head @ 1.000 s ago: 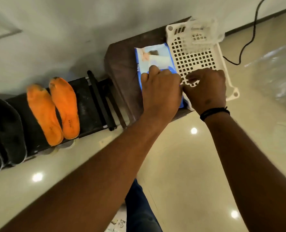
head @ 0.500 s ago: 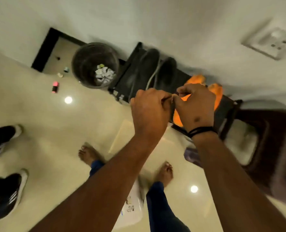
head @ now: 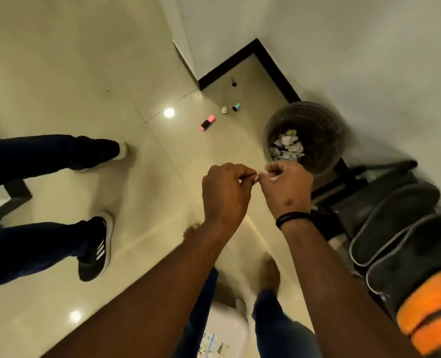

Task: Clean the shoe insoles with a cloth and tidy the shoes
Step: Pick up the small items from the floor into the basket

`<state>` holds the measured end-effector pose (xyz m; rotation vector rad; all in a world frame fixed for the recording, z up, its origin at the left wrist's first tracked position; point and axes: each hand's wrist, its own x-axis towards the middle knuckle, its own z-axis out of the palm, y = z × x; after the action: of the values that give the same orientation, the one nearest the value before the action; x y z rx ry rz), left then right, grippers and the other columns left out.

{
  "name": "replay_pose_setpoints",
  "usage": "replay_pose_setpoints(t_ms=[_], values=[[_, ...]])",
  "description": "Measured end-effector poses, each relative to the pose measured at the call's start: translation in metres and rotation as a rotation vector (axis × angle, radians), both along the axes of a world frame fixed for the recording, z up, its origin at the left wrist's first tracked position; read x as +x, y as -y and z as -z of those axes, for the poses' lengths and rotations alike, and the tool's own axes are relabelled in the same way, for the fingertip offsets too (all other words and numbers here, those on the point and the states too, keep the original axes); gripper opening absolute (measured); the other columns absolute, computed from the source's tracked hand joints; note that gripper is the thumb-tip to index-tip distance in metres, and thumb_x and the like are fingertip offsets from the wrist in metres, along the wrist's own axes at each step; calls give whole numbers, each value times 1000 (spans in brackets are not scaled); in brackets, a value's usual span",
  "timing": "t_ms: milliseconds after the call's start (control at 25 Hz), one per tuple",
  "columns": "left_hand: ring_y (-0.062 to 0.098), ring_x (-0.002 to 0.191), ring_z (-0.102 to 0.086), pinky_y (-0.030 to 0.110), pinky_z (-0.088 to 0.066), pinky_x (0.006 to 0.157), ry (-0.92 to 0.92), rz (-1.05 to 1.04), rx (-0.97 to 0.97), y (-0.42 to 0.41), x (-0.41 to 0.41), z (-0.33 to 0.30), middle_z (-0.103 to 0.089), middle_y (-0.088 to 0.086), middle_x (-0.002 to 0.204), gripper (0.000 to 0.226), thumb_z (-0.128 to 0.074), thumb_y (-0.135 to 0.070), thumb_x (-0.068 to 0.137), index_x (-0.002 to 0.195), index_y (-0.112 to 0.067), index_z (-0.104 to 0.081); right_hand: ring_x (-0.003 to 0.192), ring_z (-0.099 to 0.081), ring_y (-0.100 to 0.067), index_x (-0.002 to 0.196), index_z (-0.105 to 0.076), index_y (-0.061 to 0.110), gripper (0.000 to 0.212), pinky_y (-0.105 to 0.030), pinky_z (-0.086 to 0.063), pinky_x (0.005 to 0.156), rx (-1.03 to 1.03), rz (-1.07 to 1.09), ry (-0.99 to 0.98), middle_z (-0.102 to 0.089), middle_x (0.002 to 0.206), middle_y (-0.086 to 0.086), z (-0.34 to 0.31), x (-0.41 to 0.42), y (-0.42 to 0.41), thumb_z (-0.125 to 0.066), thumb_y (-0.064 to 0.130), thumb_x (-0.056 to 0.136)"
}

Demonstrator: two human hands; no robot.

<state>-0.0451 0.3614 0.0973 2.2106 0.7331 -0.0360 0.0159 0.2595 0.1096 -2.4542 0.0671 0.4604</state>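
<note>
My feet: bare on the pale tile floor (head: 59, 73), blurred, below my forearms; blue trouser legs show above them.
White thing by my feet: a blurred pale object (head: 224, 329) with a printed patch, on the floor between my legs; I cannot tell what it is.
My left hand (head: 224, 195): fingers curled in, thumb and forefinger pinched together on a small white scrap (head: 259, 175).
My right hand (head: 286, 187): fingers curled too, tips pinched on the same scrap from the other side; a black band (head: 291, 218) sits on that wrist.
White scrap: tiny, pale, thin, barely showing between my two hands, held in the air above the floor; too small to tell whether it is cloth or tissue.
Orange insoles (head: 431, 311): two, bright orange, fuzzy, lying side by side at my right on the dark rack (head: 353, 202) by the wall.
Dark insoles (head: 395, 223): two, black with grey edging, just beyond the orange pair on the same rack.
Bin (head: 304, 136): round, dark, see-through, just past my right hand, with crumpled white paper inside.
Other person: two legs in dark trousers and black shoes (head: 98, 249) with white stripes, at my left.
Far floor: a pink and black marker (head: 208, 122) and two small caps (head: 231, 108) near the corner.
</note>
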Motion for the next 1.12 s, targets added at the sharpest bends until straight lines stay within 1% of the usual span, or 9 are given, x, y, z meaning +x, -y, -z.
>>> replay_pose_setpoints(t_ms=[120, 240, 360, 520, 720, 840, 960, 1040, 1120], values=[[11, 82, -65, 37, -53, 79, -67, -64, -20, -31, 21, 33, -77, -9, 91, 12, -72, -31, 93, 97, -26, -82, 86, -65, -15, 105, -72, 9, 28, -23, -49, 74, -1, -66, -85, -70, 97, -6, 41, 30, -38, -77, 23, 81], [12, 82, -67, 34, -54, 77, -115, -134, -25, -60, 56, 91, -77, -6, 92, 12, -71, -28, 93, 96, -23, -81, 92, -64, -19, 108, -69, 11, 34, -29, -52, 80, -53, -181, -113, -66, 106, -8, 112, 73, -71, -78, 28, 79], [21, 90, -69, 36, -54, 80, -149, -213, 18, -89, 105, 175, -77, 0, 99, 14, -71, -24, 92, 100, -18, -80, 101, -63, -24, 117, -66, 14, 41, -31, -51, 91, -154, -359, -104, -60, 119, -8, 196, 127, -107, -77, 28, 80], [27, 105, -65, 38, -52, 88, -248, -300, 40, -126, 161, 291, -70, 6, 115, 30, -73, -25, 90, 119, -15, -72, 112, -60, -26, 134, -54, 14, 53, -30, -47, 98, -264, -583, -34, -45, 138, -10, 294, 187, -144, -73, 21, 85], [33, 114, -54, 40, -48, 86, -346, -200, 180, -164, 196, 401, -57, 12, 125, 42, -74, -30, 89, 124, -10, -63, 108, -60, -28, 136, -46, 14, 54, -31, -48, 93, -367, -762, 51, -42, 135, -11, 397, 235, -178, -70, 17, 87], [34, 109, -53, 42, -48, 85, -407, -140, 259, -175, 199, 442, -56, 13, 121, 36, -75, -29, 87, 115, -10, -65, 101, -61, -29, 132, -46, 10, 48, -34, -52, 89, -454, -864, 93, -43, 132, -14, 441, 245, -194, -64, 10, 88], [34, 100, -54, 42, -47, 78, -372, -113, 283, -179, 193, 460, -57, 12, 113, 19, -63, -15, 92, 110, -9, -68, 99, -61, -33, 117, -55, 4, 31, -35, -50, 88, -556, -888, 126, -47, 125, -17, 467, 250, -209, -55, -5, 88], [33, 97, -54, 41, -46, 74, -338, -110, 271, -182, 187, 456, -58, 11, 110, 21, -57, -8, 93, 109, -10, -70, 98, -61, -32, 113, -58, 1, 29, -34, -50, 84, -541, -856, 119, -49, 123, -17, 465, 249, -213, -53, -11, 87], [31, 94, -56, 39, -47, 71, -314, -177, 215, -184, 177, 438, -58, 10, 108, 19, -58, -9, 92, 107, -12, -71, 97, -61, -30, 114, -58, 2, 31, -33, -52, 85, -472, -805, 98, -49, 123, -14, 450, 238, -211, -54, -11, 86]])
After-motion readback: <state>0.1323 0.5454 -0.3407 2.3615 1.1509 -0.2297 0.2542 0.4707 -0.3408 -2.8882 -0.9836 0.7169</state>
